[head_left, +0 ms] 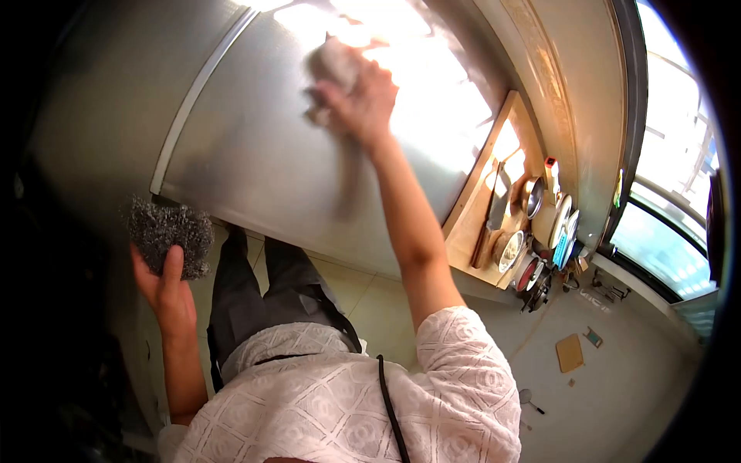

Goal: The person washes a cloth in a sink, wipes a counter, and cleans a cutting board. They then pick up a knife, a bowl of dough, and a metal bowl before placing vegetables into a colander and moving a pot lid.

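My left hand (170, 297) is closed around the lower edge of a dark, curly steel wool scouring pad (168, 231), thumb in front. The pad is held apart from the metal, near its lower left corner. With my arm stretched up, my right hand (364, 100) presses a pale cloth (332, 63) against a broad, smooth, silvery metal panel (255, 147). Both that hand and the cloth are smeared by motion, and the cloth's far edge melts into bright glare. A light strip (202, 89) runs along the panel's left part.
To the right, a wooden board (463, 239) bears a cleaver (496, 202), a metal bowl (532, 197) and a strainer-like bowl (509, 251). Plates (562, 220) and pans (532, 282) crowd beyond it. A window (664, 239) is at far right. Small utensils hang on the wall (494, 339).
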{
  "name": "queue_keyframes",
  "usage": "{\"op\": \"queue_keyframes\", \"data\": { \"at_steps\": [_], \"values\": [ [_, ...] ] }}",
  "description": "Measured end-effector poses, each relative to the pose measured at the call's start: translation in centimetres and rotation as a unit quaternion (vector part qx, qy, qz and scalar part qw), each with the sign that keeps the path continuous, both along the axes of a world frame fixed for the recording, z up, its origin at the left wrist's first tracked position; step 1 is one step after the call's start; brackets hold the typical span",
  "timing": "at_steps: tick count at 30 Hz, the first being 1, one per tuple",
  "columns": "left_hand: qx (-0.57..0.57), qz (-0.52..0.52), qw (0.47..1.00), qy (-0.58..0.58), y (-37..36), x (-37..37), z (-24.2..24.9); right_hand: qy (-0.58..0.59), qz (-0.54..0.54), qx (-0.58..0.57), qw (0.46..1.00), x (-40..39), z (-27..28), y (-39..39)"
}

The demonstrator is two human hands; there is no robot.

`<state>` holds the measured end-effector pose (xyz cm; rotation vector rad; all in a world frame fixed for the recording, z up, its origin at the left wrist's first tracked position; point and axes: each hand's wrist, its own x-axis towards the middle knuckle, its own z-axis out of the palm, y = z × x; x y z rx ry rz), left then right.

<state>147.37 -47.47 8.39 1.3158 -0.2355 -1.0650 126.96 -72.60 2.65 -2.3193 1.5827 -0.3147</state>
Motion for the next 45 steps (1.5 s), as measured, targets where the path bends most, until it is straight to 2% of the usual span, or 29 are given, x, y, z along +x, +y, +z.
{"op": "queue_keyframes", "data": {
  "at_steps": [1, 2, 6, 7, 8, 9, 10, 11, 12, 14, 15, 16, 18, 20, 21, 22, 24, 25, 26, 27, 28, 29, 30, 33, 34, 37, 41, 43, 45],
  "values": [
    [-0.010, -0.025, 1.000, -0.003, -0.3, -0.2, 0.4, 0.026, 0.098, -0.072, 0.992, 1.5, 0.0, 4.0],
    [-0.035, -0.044, 0.998, -0.016, -1.1, 0.0, 0.5, -0.004, 0.256, -0.035, 0.966, 1.2, 0.9, 9.7],
    [-0.047, -0.037, 0.997, -0.040, -2.4, -0.2, 0.9, 0.032, 0.284, 0.010, 0.958, -6.3, 1.4, 14.2],
    [-0.023, -0.046, 0.998, -0.037, -2.0, -0.2, 1.5, 0.053, 0.265, 0.012, 0.963, -7.7, 2.1, 14.6],
    [-0.012, -0.029, 0.999, -0.043, -2.6, -0.3, 1.3, 0.095, 0.114, -0.087, 0.985, -13.0, 1.1, 12.5],
    [-0.004, -0.025, 0.999, -0.036, -2.7, 0.1, 1.2, 0.111, 0.034, -0.101, 0.988, -15.1, 1.0, 9.8],
    [-0.004, -0.025, 0.999, -0.037, -2.0, 0.0, 1.2, 0.169, 0.049, -0.197, 0.965, -16.3, 0.1, 9.3],
    [0.009, 0.001, 0.999, -0.036, -1.9, 0.1, 0.6, 0.126, -0.211, 0.013, 0.969, -23.7, -3.7, 2.5],
    [0.021, 0.016, 0.999, -0.027, -1.9, 0.4, -0.1, 0.122, -0.201, 0.012, 0.972, -26.1, -4.9, -3.0],
    [0.037, 0.038, 0.998, -0.036, -1.6, 0.8, -1.0, -0.193, -0.201, -0.104, 0.955, -26.7, -7.4, -11.6],
    [0.045, 0.051, 0.997, -0.026, -1.2, 1.0, -1.5, 0.075, -0.301, -0.106, 0.945, -21.6, -4.5, -12.7],
    [0.049, 0.057, 0.997, -0.013, -0.6, 0.8, -1.6, 0.338, -0.383, -0.104, 0.853, -16.6, 0.4, -12.7],
    [0.057, 0.083, 0.995, -0.003, -0.1, 1.0, -2.0, 0.356, -0.390, -0.048, 0.848, -11.8, -0.7, -17.4],
    [0.059, 0.100, 0.993, 0.011, 0.3, 1.0, -1.5, 0.278, -0.344, -0.216, 0.871, -7.0, -2.1, -18.4],
    [0.064, 0.106, 0.992, 0.012, 0.6, 1.1, -1.4, 0.393, -0.200, -0.145, 0.886, -2.9, -0.5, -18.2],
    [0.068, 0.111, 0.991, 0.017, 0.6, 1.2, -1.5, 0.393, -0.200, -0.145, 0.886, 0.0, 0.2, -18.7],
    [0.087, 0.135, 0.987, 0.011, 1.5, 1.5, -1.0, 0.103, -0.095, -0.285, 0.948, 6.4, -1.3, -20.7],
    [0.066, 0.138, 0.988, 0.003, 1.0, 1.6, -1.3, 0.120, 0.102, -0.449, 0.880, 4.2, -3.8, -24.6],
    [0.072, 0.147, 0.987, -0.012, 2.1, 1.6, -0.4, 0.072, -0.036, -0.278, 0.957, 10.5, -2.4, -22.3],
    [0.091, 0.160, 0.983, -0.013, 2.7, 1.6, -0.1, 0.067, -0.019, -0.270, 0.960, 12.5, -2.8, -22.6],
    [0.125, 0.161, 0.979, -0.022, 4.4, 1.6, 0.9, 0.153, 0.153, -0.157, 0.963, 14.2, -5.7, -23.6],
    [0.084, 0.147, 0.985, -0.020, 4.1, 1.7, 0.4, -0.005, 0.162, -0.191, 0.968, 15.8, -2.1, -20.3],
    [0.050, 0.132, 0.990, -0.025, 4.1, 2.0, 0.5, -0.022, 0.220, -0.253, 0.942, 18.8, -1.4, -17.1],
    [0.036, 0.128, 0.990, -0.054, 4.2, 2.0, 1.3, -0.111, 0.340, -0.196, 0.913, 23.9, -0.3, -8.4],
    [0.022, 0.126, 0.990, -0.066, 4.8, 1.8, 2.6, -0.125, 0.393, -0.167, 0.895, 24.1, 1.9, -4.4],
    [-0.010, 0.123, 0.989, -0.087, 5.3, 1.5, 4.8, -0.134, 0.542, -0.116, 0.821, 20.9, -1.2, 4.8],
    [-0.055, 0.132, 0.988, -0.058, 5.4, 0.0, 4.7, -0.096, 0.540, -0.014, 0.836, 11.3, 0.8, 8.9],
    [-0.061, 0.122, 0.990, -0.019, 6.0, 0.5, 5.1, -0.028, 0.482, 0.055, 0.874, 1.8, 1.5, 12.2],
    [-0.059, 0.106, 0.992, -0.020, 6.4, 0.6, 5.1, 0.017, 0.451, 0.074, 0.889, -1.5, 3.0, 13.5]
  ]
}}
